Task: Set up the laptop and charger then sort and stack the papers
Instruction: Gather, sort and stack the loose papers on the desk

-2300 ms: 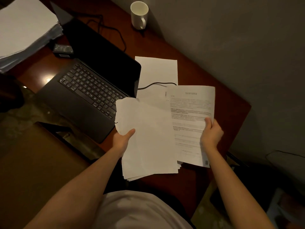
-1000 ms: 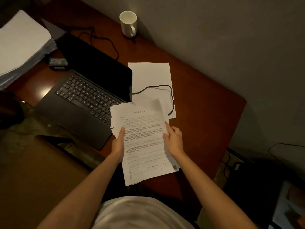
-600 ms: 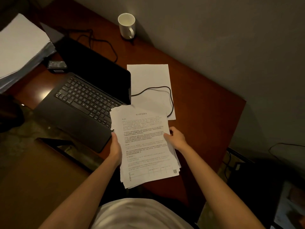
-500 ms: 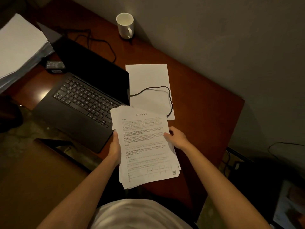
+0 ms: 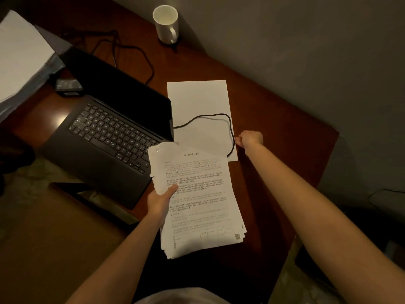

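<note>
My left hand (image 5: 159, 202) grips a stack of printed papers (image 5: 201, 205) by its left edge, thumb on top, above the near part of the desk. My right hand (image 5: 249, 139) is stretched out to the right edge of a blank white sheet (image 5: 197, 99) lying flat on the desk; its fingers are at that edge, and whether they pinch it is unclear. A black charger cable (image 5: 221, 116) loops across that sheet from the open black laptop (image 5: 109, 137). A black charger brick (image 5: 68, 87) lies behind the laptop.
A white mug (image 5: 166, 24) stands at the desk's far edge by the wall. A tall pile of white paper (image 5: 19, 55) sits at the far left. The reddish-brown desk (image 5: 285, 150) ends at the right. More cable (image 5: 131, 51) coils behind the laptop.
My right hand let go of the printed stack and reached forward to the blank sheet's right edge. My left hand now holds the stack alone.
</note>
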### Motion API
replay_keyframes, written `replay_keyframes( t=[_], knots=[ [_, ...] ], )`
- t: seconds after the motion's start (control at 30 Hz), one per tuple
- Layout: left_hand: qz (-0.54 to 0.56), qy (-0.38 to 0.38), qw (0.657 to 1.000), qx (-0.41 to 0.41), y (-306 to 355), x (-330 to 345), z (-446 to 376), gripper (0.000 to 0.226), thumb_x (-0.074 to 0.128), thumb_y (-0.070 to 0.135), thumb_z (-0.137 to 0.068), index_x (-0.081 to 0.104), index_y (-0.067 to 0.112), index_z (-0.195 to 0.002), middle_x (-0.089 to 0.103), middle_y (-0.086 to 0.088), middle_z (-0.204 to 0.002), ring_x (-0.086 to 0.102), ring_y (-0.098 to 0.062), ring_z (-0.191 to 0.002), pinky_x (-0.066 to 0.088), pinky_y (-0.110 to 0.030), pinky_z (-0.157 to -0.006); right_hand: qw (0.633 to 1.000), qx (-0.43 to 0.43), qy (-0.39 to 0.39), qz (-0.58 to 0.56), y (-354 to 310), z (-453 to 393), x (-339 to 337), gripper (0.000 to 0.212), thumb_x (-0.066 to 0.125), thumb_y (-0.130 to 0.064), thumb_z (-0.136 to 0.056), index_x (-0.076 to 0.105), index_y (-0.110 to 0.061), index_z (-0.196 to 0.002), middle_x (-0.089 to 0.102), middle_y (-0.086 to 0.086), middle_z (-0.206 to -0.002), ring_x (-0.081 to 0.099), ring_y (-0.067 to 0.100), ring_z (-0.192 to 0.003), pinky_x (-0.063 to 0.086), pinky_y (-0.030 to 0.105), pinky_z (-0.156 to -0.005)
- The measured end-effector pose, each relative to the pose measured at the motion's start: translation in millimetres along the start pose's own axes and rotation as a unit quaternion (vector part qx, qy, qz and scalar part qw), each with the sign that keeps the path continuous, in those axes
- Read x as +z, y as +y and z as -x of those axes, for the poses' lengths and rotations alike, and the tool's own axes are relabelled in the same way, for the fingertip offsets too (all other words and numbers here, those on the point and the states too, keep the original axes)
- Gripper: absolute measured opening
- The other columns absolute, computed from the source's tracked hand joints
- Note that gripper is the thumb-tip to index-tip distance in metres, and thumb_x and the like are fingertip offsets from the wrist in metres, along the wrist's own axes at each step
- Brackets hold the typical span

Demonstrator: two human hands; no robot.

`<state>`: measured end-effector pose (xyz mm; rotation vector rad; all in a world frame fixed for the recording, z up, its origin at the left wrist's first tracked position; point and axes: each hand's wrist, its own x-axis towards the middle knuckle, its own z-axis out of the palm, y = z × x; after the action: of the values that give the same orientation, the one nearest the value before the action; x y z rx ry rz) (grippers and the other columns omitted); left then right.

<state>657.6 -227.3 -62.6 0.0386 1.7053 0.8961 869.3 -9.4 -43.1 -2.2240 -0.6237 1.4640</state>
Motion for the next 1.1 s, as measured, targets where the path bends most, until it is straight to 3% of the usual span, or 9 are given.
replay_keyframes(
  t=[0.07, 0.13, 0.4, 0.47, 0.53, 0.67, 0.77, 0.97, 1.1],
  knots=[
    [-0.004, 0.003, 1.000, 0.008, -2, 1, -2, 0.026, 0.070, 0.011, -0.085, 0.063, 0.011, -0.110, 0.068, 0.001, -0.092, 0.066, -0.023, -0.086, 0.051, -0.031, -0.067, 0.999, -0.007, -0.034, -0.008, -17, -1, 7, 0.036, 0.054, -0.006, -0.090, 0.053, 0.004, -0.124, 0.059, 0.019, -0.125, 0.063, 0.026, -0.104, 0.053, 0.032, -0.088],
    [0.001, 0.004, 1.000, 0.012, -4, 1, -4, 0.025, 0.070, 0.010, -0.085, 0.064, 0.011, -0.109, 0.069, 0.000, -0.094, 0.067, -0.023, -0.088, 0.052, -0.033, -0.070, 0.998, -0.018, 0.001, 0.059, -30, -1, 16, 0.034, 0.066, -0.014, -0.087, 0.059, 0.000, -0.117, 0.065, 0.015, -0.114, 0.064, 0.021, -0.087, 0.055, 0.029, -0.079],
    [0.018, 0.024, 0.999, 0.017, -6, 4, -9, 0.024, 0.071, 0.006, -0.083, 0.065, 0.015, -0.105, 0.069, 0.004, -0.090, 0.067, -0.015, -0.082, 0.053, -0.029, -0.067, 0.946, -0.068, 0.029, 0.316, -53, -1, 34, 0.055, 0.079, -0.034, -0.075, 0.057, -0.004, -0.117, 0.062, 0.010, -0.118, 0.060, 0.026, -0.108, 0.044, 0.027, -0.069],
    [0.022, 0.024, 0.999, 0.014, -6, 4, -9, 0.025, 0.072, 0.006, -0.082, 0.065, 0.014, -0.104, 0.069, 0.003, -0.089, 0.067, -0.016, -0.082, 0.053, -0.030, -0.068, 0.938, -0.098, 0.019, 0.333, -51, -3, 35, 0.036, 0.076, -0.033, -0.078, 0.061, -0.009, -0.100, 0.063, 0.009, -0.103, 0.061, 0.026, -0.101, 0.044, 0.028, -0.065],
    [0.021, 0.023, 0.999, 0.013, -6, 4, -10, 0.024, 0.072, 0.006, -0.082, 0.066, 0.015, -0.104, 0.069, 0.003, -0.089, 0.067, -0.015, -0.081, 0.053, -0.030, -0.067, 0.935, -0.113, -0.013, 0.335, -49, -6, 36, 0.027, 0.071, -0.030, -0.083, 0.051, -0.012, -0.078, 0.054, 0.003, -0.083, 0.056, 0.023, -0.089, 0.041, 0.026, -0.059],
    [0.019, 0.017, 1.000, 0.013, -6, 3, -10, 0.023, 0.072, 0.007, -0.082, 0.065, 0.014, -0.102, 0.069, 0.001, -0.090, 0.067, -0.016, -0.080, 0.054, -0.031, -0.066, 0.946, -0.139, 0.006, 0.292, -38, -3, 21, 0.010, 0.065, -0.016, -0.088, 0.058, -0.010, -0.090, 0.062, 0.008, -0.105, 0.058, 0.023, -0.098, 0.044, 0.028, -0.075],
    [0.016, 0.011, 1.000, 0.014, -6, 2, -10, 0.022, 0.073, 0.008, -0.082, 0.065, 0.013, -0.103, 0.069, 0.000, -0.091, 0.067, -0.018, -0.082, 0.054, -0.032, -0.068, 0.947, -0.169, 0.081, 0.262, -33, 4, -5, 0.018, 0.064, -0.015, -0.087, 0.065, -0.010, -0.104, 0.066, 0.006, -0.112, 0.062, 0.023, -0.098, 0.044, 0.026, -0.073],
    [0.014, 0.000, 0.999, 0.039, -7, 2, -6, 0.023, 0.073, 0.010, -0.082, 0.065, 0.012, -0.104, 0.068, 0.003, -0.088, 0.066, -0.018, -0.082, 0.052, -0.028, -0.065, 0.880, -0.325, 0.223, 0.265, -31, 55, -67, 0.008, 0.059, -0.020, -0.089, 0.060, -0.012, -0.088, 0.059, 0.000, -0.081, 0.060, 0.020, -0.077, 0.039, 0.025, -0.062],
    [0.009, -0.005, 0.999, 0.037, -5, 1, -1, 0.024, 0.073, 0.013, -0.083, 0.064, 0.012, -0.105, 0.068, 0.000, -0.091, 0.067, -0.023, -0.085, 0.052, -0.032, -0.068, 0.811, -0.441, 0.246, 0.295, -21, 122, -82, 0.010, 0.057, -0.021, -0.089, 0.055, -0.014, -0.083, 0.061, 0.003, -0.076, 0.058, 0.022, -0.068, 0.042, 0.030, -0.061]
  ],
)
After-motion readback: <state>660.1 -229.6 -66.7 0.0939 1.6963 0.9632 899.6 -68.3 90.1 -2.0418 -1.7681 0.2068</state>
